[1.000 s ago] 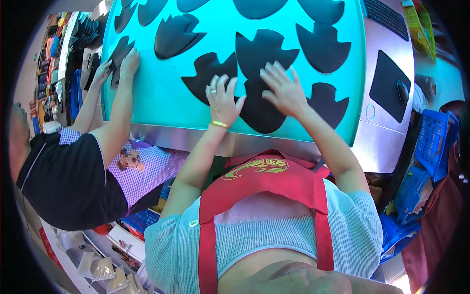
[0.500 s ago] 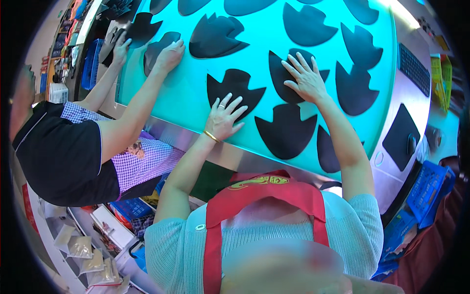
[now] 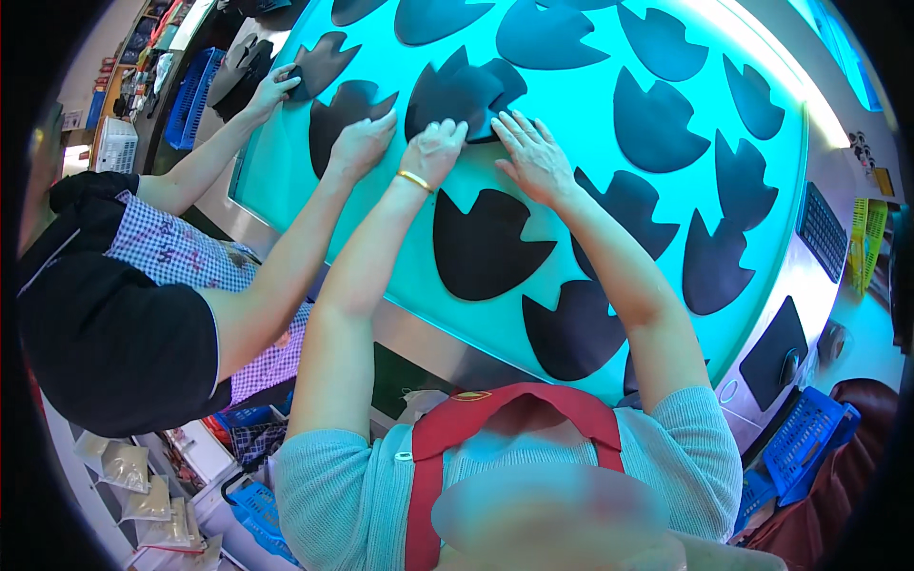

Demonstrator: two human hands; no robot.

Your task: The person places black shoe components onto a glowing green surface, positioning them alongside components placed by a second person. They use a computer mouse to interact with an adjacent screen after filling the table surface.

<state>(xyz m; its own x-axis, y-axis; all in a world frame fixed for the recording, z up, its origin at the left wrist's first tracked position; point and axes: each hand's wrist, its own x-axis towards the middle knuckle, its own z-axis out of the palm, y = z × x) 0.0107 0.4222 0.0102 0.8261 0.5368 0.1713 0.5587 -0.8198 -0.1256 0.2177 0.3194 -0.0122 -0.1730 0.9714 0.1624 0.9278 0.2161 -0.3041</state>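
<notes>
Far ahead on the lit turquoise table (image 3: 381, 243), my left hand (image 3: 434, 155) is closed with its fingers curled at the near edge of a small pile of black cut-out pieces (image 3: 446, 98). It seems to pinch that edge; the fingertips are partly hidden. My right hand (image 3: 539, 160) lies with fingers stretched, its tips at the pile's right edge, where a piece looks slightly raised. Nearer me rests a single notched black piece (image 3: 490, 246), flat and curved at the bottom. Another black piece (image 3: 624, 214) is partly behind my right forearm.
At left a co-worker's hands (image 3: 365, 147) handle black pieces on the same table. More black pieces (image 3: 659, 119) lie spread to the right. A keyboard (image 3: 823, 231) and a mouse on a black pad (image 3: 773, 352) sit along the right border, above blue baskets (image 3: 804, 443).
Both my hands have moved away from me, off the separate flat pieces, to the piled pieces. My left fingers have curled. The whole view has shifted, and the co-worker's hands have moved slightly.
</notes>
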